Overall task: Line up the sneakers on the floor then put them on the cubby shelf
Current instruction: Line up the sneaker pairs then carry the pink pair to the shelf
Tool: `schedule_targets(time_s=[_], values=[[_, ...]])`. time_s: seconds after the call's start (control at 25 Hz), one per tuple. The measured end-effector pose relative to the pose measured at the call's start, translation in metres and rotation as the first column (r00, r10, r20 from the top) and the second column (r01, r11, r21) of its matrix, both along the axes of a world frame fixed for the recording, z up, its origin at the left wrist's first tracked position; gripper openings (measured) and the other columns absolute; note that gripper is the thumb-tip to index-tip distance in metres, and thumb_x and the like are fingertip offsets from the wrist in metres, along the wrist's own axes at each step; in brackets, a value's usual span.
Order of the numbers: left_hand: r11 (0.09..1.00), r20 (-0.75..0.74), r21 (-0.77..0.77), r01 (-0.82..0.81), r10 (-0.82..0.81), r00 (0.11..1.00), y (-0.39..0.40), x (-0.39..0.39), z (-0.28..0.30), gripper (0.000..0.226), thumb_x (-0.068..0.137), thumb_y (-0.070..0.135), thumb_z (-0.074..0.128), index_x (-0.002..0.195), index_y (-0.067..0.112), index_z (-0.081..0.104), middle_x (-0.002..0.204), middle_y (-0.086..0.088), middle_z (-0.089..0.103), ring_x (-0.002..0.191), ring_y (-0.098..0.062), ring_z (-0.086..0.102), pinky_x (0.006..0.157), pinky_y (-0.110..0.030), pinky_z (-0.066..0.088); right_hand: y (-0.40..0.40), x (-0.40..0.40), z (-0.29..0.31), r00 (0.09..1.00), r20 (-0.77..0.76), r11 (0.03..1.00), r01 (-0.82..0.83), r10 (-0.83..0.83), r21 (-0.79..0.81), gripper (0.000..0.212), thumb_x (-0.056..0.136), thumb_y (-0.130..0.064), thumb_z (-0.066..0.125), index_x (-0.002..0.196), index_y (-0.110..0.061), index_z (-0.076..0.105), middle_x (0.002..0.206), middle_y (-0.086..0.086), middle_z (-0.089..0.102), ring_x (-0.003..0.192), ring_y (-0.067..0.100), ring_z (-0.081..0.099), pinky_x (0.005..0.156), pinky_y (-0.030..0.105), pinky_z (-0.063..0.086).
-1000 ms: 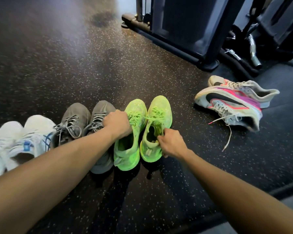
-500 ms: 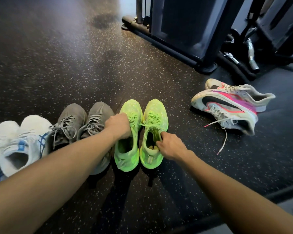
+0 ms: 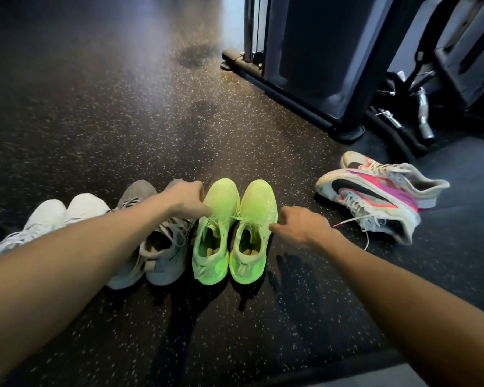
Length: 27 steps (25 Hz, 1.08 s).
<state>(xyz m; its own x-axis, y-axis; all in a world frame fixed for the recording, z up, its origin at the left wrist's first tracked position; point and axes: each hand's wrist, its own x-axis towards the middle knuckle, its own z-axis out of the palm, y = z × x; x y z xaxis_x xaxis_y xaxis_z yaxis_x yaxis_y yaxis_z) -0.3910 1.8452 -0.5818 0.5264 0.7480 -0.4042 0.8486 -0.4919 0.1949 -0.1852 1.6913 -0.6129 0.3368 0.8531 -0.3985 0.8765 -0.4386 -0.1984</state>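
under the left forearm (image 3: 67, 263), white sneakers (image 3: 53, 213) are partly hidden.

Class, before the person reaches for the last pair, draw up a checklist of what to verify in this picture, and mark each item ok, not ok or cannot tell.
1. Neon green knit sneakers upright, side by side, toes pointing away: ok.
2. Grey lace-up sneakers and white sneakers in the same row: ok, though the left arm hides part of them.
3. White sneakers with pink and black side stripes lined up: not ok, they lie tipped and overlapping, apart at the right.
4. Left hand and right hand free: cannot tell; fingertips sit at the green pair's edges.
5. Speckled black rubber floor beside the green pair free: ok.
6. Cubby shelf ready: cannot tell, not in view.
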Motion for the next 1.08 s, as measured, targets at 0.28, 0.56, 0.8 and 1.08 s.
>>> schedule_targets(time_s=[0.28, 0.56, 0.8, 1.08], values=[[0.989, 0.196, 0.100, 0.111, -0.129, 0.972, 0.015, 0.070, -0.014, 0.049, 0.076, 0.051, 0.064, 0.110, 0.017, 0.052, 0.111, -0.006, 0.056, 0.099, -0.027, 0.056, 0.086, -0.041, 0.050, 0.002, 0.060, 0.042, 0.966, 0.249, 0.986, 0.026, -0.067, 0.163, 0.052, 0.091, -0.052, 0.048, 0.129, -0.017, 0.047, 0.134, 0.009, 0.052, 0.122, 0.030, 0.052, 0.099, 0.044, 0.040], [0.960, 0.242, 0.030, 0.278, -0.276, 0.930, -0.009, 0.151, -0.024, 0.050, 0.079, 0.050, 0.062, 0.116, 0.018, 0.052, 0.114, -0.007, 0.053, 0.105, -0.028, 0.054, 0.088, -0.040, 0.049, -0.037, 0.131, 0.100, 0.889, 0.372, 0.959, 0.203, -0.266, 0.198, 0.052, 0.085, -0.054, 0.050, 0.126, -0.023, 0.051, 0.131, 0.008, 0.055, 0.122, 0.029, 0.052, 0.100, 0.044, 0.036], [0.943, 0.262, 0.025, 0.333, -0.328, 0.908, -0.032, 0.226, -0.018, 0.048, 0.076, 0.050, 0.065, 0.112, 0.020, 0.054, 0.114, -0.007, 0.058, 0.103, -0.025, 0.057, 0.088, -0.038, 0.050, -0.076, 0.195, 0.123, 0.823, 0.414, 0.918, 0.307, -0.389, 0.252, 0.049, 0.085, -0.048, 0.051, 0.124, -0.019, 0.052, 0.131, 0.010, 0.056, 0.120, 0.030, 0.053, 0.098, 0.043, 0.036], [0.939, 0.257, 0.071, 0.336, -0.343, 0.904, -0.051, 0.312, -0.020, 0.038, 0.075, 0.047, 0.064, 0.102, 0.023, 0.053, 0.109, -0.003, 0.060, 0.101, -0.025, 0.058, 0.085, -0.037, 0.050, -0.102, 0.244, 0.061, 0.850, 0.319, 0.904, 0.359, -0.419, 0.230, 0.048, 0.085, -0.051, 0.051, 0.122, -0.021, 0.053, 0.126, 0.008, 0.058, 0.114, 0.029, 0.055, 0.096, 0.044, 0.037]])
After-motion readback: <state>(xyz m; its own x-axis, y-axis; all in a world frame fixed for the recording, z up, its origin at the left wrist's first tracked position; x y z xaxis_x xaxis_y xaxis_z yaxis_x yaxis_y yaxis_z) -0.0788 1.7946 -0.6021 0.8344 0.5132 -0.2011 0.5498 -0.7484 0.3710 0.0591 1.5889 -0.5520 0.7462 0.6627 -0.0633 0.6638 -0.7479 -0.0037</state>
